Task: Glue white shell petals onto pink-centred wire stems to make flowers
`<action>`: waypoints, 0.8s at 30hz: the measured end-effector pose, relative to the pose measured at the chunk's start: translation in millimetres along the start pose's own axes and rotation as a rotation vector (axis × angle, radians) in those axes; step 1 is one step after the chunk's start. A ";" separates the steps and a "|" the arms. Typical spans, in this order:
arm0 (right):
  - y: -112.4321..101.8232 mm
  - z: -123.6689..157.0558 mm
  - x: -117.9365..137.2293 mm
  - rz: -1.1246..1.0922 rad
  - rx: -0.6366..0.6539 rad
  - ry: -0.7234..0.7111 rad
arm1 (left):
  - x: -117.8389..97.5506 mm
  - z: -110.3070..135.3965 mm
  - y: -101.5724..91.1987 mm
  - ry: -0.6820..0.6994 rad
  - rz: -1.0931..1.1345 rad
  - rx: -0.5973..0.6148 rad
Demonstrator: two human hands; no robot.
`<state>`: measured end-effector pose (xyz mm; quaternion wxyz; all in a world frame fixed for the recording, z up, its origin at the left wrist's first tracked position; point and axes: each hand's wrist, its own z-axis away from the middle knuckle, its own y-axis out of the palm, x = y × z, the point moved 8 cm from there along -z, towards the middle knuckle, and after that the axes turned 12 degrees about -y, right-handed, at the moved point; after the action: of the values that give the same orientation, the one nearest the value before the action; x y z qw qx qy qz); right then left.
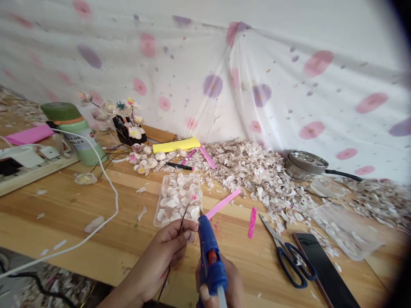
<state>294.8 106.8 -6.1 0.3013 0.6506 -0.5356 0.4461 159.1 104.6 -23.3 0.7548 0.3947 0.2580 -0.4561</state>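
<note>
My left hand (pixel 160 254) is closed, pinching a thin dark stem (pixel 183 217) that slants up from below the hand. A pale petal-like piece (pixel 192 236) shows at its fingertips. My right hand (pixel 233 280) is wrapped round a blue glue gun (pixel 208 235), its nozzle pointing away from me just right of the left fingertips. A whitish glue stick (pixel 221 296) juts from its rear. Beyond both hands lies a clear compartment box (pixel 156 220) of pale petals (pixel 173 201). A small pink spot (pixel 194 197) shows near the stem's upper end.
A pile of dry pale flakes (pixel 244 167) runs along the back. To the right lie scissors (pixel 293 261), a phone (pixel 324 269) and a plastic lid (pixel 349 231). At left stand a green tumbler (pixel 77 137) and finished flowers (pixel 135 130); a white cord (pixel 116 201) crosses the table.
</note>
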 end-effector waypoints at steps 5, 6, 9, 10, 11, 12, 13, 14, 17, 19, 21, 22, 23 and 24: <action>-12.2 6.3 13.3 0.007 -0.160 0.118 | -2.4 -1.8 -2.9 0.022 0.006 -0.004; -14.5 6.0 16.7 0.001 -0.183 0.148 | -3.5 -1.9 -3.8 0.021 0.005 -0.005; -11.0 -3.4 27.3 -0.056 -0.125 0.223 | -12.6 0.4 -9.5 0.036 0.005 -0.035; -7.5 -8.2 30.4 -0.077 -0.088 0.233 | -17.5 2.0 -11.9 0.048 0.006 -0.049; -3.9 -12.8 32.4 -0.095 -0.062 0.239 | -22.8 3.8 -14.9 0.063 0.017 -0.068; -2.4 -16.8 33.4 -0.107 -0.075 0.236 | -27.7 5.5 -17.7 0.074 0.029 -0.083; -1.1 -19.4 32.7 -0.116 -0.103 0.231 | -31.9 7.1 -20.5 0.084 0.038 -0.101; 0.6 -20.4 30.5 -0.127 -0.136 0.227 | -34.6 8.3 -22.8 0.084 0.042 -0.117; 3.7 -13.9 20.8 -0.138 -0.237 0.222 | -35.2 9.9 -27.1 0.072 0.054 -0.151; 1.0 -5.5 16.5 -0.115 -0.284 0.229 | -30.7 9.5 -27.5 0.063 0.062 -0.160; -4.3 1.1 16.2 -0.084 -0.292 0.236 | -25.0 8.1 -25.5 0.051 0.062 -0.151; -6.9 2.9 17.4 -0.073 -0.281 0.236 | -22.1 7.3 -23.5 0.042 0.058 -0.139; -9.4 3.6 19.4 -0.063 -0.266 0.230 | -19.5 6.5 -21.4 0.032 0.054 -0.126; -11.5 3.3 22.1 -0.053 -0.247 0.215 | -17.7 6.2 -19.5 0.027 0.052 -0.116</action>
<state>307.3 97.2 13.5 0.4463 0.5711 -0.5338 0.4356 133.9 102.7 -13.7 0.7846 0.3627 0.2837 -0.4152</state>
